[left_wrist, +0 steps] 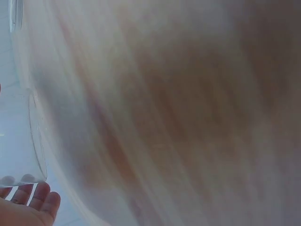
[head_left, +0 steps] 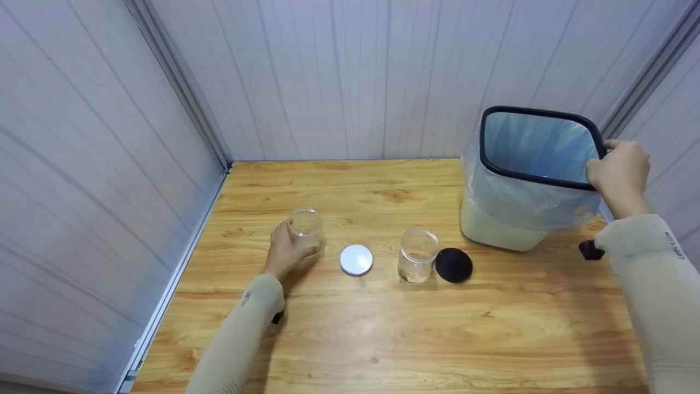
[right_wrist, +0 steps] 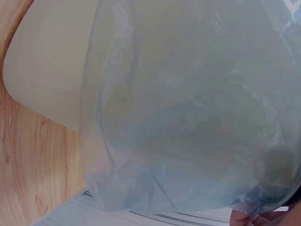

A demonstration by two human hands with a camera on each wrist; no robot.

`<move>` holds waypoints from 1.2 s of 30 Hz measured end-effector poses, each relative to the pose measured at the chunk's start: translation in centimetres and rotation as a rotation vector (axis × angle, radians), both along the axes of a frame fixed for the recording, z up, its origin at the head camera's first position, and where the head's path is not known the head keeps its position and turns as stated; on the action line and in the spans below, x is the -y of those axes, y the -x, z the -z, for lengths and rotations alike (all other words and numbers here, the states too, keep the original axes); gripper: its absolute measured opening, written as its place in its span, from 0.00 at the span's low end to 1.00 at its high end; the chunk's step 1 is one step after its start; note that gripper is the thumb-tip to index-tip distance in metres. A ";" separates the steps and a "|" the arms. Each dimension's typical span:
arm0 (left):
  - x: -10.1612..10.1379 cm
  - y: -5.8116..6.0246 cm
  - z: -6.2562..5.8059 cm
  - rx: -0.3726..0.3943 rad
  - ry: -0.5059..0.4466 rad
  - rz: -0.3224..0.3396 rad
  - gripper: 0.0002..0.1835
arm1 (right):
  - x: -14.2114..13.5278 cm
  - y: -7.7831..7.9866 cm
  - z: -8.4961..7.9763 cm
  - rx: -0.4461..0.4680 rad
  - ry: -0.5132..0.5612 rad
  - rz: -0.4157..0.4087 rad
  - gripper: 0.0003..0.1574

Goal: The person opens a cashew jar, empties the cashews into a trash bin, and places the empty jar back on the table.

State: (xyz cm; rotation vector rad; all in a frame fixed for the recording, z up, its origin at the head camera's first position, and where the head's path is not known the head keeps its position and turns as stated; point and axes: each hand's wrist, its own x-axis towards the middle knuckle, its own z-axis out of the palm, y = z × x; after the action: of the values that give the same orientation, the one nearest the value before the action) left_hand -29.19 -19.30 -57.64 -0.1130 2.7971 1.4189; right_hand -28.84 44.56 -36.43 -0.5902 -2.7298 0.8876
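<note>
My left hand [head_left: 287, 251] holds a clear plastic jar [head_left: 307, 227] from its left side, thumb along the near side and fingers behind. In the left wrist view the fingertips [left_wrist: 41, 190] lie along the wall of the clear jar [left_wrist: 19, 136], whose open mouth shows. At the right, my right hand [head_left: 623, 169] grips the black rim [head_left: 538, 178] of a cream trash bin [head_left: 486, 224]. A translucent bag [head_left: 525, 202] lines the bin and hangs over its outside; in the right wrist view the bag [right_wrist: 188, 103] covers most of the bin's wall [right_wrist: 47, 61].
Between the hands, a white round lid [head_left: 356, 260] lies on the wooden table [head_left: 350, 339]. Right of it stands a second clear jar [head_left: 416, 260], open at the top, with a black round lid [head_left: 454, 265] beside it. White panel walls [head_left: 355, 82] enclose the table's back and sides.
</note>
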 end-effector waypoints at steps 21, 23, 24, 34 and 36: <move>1.1 -0.7 0.5 0.075 -0.128 -0.022 0.59 | -0.3 0.2 0.1 0.012 0.014 -0.008 0.41; 1.2 -0.7 0.6 0.076 -0.132 -0.027 0.60 | -0.2 0.2 0.0 0.012 0.013 -0.009 0.41; 1.2 -0.7 0.6 0.074 -0.131 -0.026 0.60 | -0.2 0.2 0.0 0.012 0.009 -0.009 0.41; 1.6 -1.0 0.0 0.039 -0.150 0.016 0.67 | -0.4 0.4 -0.1 0.018 0.011 -0.002 0.41; 1.9 -1.2 -0.4 0.062 -0.151 0.030 0.69 | -0.5 0.4 0.0 0.021 0.007 -0.005 0.41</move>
State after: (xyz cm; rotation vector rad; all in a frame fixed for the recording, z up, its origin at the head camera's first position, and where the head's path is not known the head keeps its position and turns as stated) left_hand -28.04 -21.17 -57.21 -0.1121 2.6205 1.5841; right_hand -29.28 45.04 -36.40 -0.5984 -2.7489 0.8978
